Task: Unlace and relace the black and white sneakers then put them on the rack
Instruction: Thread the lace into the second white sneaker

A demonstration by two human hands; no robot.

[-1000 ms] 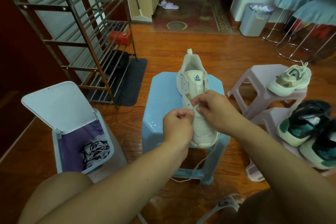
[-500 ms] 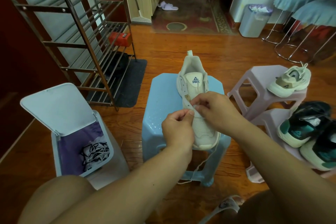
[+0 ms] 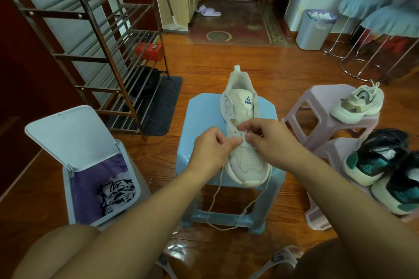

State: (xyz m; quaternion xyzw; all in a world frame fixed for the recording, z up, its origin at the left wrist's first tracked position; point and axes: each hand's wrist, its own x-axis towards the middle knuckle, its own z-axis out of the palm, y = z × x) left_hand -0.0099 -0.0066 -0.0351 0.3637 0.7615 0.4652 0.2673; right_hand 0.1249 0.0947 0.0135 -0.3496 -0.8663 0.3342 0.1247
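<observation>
Your left hand and right hand both curl over one cream sneaker lying on the blue stool, each pinching its lace by the lower eyelets. To your right, two pink stools carry a second cream sneaker and two black-and-teal sneakers. One metal rack stands at your left, beside one open bin.

Hands pulled apart, lace drawn thru.

Your one head camera looks forward and down, close over your hands at the blue stool.
</observation>
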